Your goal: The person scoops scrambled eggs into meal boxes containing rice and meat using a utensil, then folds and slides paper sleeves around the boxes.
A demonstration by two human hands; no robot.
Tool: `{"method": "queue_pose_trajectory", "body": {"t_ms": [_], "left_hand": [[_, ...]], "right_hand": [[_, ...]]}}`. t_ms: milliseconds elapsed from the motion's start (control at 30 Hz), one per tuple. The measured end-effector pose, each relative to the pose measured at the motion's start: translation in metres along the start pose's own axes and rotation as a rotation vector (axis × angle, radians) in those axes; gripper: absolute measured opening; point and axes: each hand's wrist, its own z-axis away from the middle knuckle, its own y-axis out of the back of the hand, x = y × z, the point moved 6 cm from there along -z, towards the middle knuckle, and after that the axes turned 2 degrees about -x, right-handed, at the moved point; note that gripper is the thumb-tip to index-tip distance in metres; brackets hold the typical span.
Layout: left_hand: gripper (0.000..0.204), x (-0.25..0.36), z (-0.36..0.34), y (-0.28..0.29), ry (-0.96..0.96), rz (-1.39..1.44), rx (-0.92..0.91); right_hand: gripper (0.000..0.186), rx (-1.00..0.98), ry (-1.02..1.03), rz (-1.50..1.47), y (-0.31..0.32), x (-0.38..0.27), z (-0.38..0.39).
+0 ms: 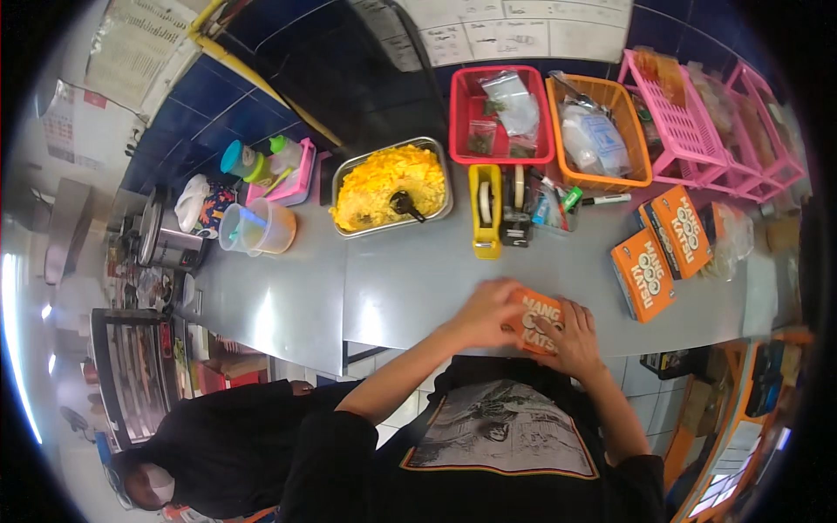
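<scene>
An orange cardboard food box (540, 310) with white lettering is at the front edge of the steel counter, close to my body. My left hand (485, 315) grips its left side, the fingertips slightly blurred. From the right, my right hand (576, 342) wraps round the same box, thumb across the lid and fingers along the far edge. Two more orange boxes, one nearer (643, 274) and one farther (677, 231), lie touching each other to the right. Beyond my hands stand a yellow tape dispenser (486, 213) and a black tape dispenser (517, 228).
A metal tray (346, 228) of yellow food holds a black ladle (404, 204). Red (459, 113) and orange (643, 148) baskets and a pink rack (689, 144) line the back. Plastic jugs (277, 228) stand left. A masked person in black (235, 444) is at lower left.
</scene>
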Motion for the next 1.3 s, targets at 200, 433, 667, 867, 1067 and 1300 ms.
{"method": "queue_pose_trajectory", "body": {"t_ms": [200,433,667,867,1067,1300], "left_hand": [[0.037,-0.118,0.019,0.037,0.992,0.568,0.649],[0.042,-0.13,-0.018,0.014,1.241,1.421,0.338],[0.025,-0.103,0.018,-0.022,0.882,1.499,0.766],[0.026,-0.104,0.025,-0.013,1.018,-0.004,0.449],[0.031,-0.007,0.009,-0.07,0.79,0.882,0.236],[0.037,-0.013,0.017,-0.099,0.86,0.78,0.111]], "right_hand": [[0.07,0.266,-0.147,0.007,0.004,0.015,-0.002],[0.07,0.347,-0.109,-0.089,0.01,0.027,0.003],[0.066,0.392,-0.154,-0.053,0.002,0.03,0.003],[0.066,0.471,-0.229,0.017,0.0,0.019,-0.006],[0.074,0.418,-0.307,0.028,-0.007,0.019,-0.014],[0.074,0.409,-0.297,0.071,-0.005,0.017,-0.013]]}}
